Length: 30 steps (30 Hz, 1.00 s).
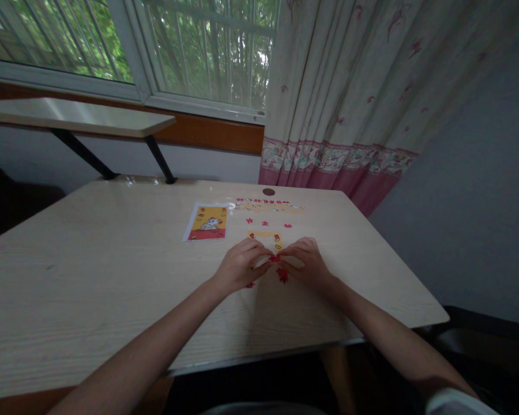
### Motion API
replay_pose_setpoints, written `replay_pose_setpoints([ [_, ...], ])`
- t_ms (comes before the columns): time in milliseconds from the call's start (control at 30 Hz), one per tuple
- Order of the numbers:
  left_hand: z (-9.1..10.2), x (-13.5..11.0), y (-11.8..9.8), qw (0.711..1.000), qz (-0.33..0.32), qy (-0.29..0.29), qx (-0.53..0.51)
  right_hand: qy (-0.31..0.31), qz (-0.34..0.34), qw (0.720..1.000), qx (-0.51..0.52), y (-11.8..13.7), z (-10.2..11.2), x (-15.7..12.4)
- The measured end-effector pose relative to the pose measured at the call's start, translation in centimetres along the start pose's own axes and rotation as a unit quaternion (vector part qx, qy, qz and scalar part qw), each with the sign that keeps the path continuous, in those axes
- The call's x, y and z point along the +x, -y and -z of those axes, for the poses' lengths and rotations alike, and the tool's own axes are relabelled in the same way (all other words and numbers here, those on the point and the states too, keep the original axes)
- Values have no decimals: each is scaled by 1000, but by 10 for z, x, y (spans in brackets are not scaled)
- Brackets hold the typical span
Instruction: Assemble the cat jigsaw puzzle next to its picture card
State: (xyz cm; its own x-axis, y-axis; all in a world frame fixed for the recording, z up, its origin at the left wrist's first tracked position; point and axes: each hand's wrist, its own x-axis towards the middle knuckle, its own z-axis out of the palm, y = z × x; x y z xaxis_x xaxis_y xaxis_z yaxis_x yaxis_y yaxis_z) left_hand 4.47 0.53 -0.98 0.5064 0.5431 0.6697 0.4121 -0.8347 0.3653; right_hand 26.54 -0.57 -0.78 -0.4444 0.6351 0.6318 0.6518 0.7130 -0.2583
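Observation:
Between my two hands, a small red jigsaw puzzle piece (275, 258) is pinched just above the table. My left hand (244, 262) grips it from the left with thumb and fingers, and my right hand (306, 262) from the right. Whether it is one piece or two joined ones I cannot tell. Beyond my fingers lies a partly joined puzzle frame (266, 234), yellow along its top and right side. A red cluster of pieces (282, 275) lies below the right fingertips. Another red piece (249, 285) sits by my left wrist, partly hidden.
A printed reference picture (210, 223) of a white cartoon animal lies left of the frame. Loose red pieces (265, 223) are spread behind it, with rows of pieces (270, 204) farther back. A raised shelf (78, 115) stands at the table's (112, 276) back left; a curtain (328, 115) hangs behind.

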Motion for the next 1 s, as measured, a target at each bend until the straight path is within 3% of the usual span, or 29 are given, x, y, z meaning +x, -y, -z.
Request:
replay_pose_setpoints([
  [200,16,-5,0,993,26,116,13,49,-34,998,27,-8,15,-6],
  [300,23,-8,-12,984,10,180,18,91,-51,994,33,-6,23,-14],
  [433,22,-17,-33,974,9,223,40,152,-53,986,46,5,26,-29],
  [667,5,-25,-47,971,-3,221,86,163,-67,984,29,17,23,-39],
  [1000,1,-26,-47,968,-14,227,102,152,-71,986,1,17,22,-39],
])
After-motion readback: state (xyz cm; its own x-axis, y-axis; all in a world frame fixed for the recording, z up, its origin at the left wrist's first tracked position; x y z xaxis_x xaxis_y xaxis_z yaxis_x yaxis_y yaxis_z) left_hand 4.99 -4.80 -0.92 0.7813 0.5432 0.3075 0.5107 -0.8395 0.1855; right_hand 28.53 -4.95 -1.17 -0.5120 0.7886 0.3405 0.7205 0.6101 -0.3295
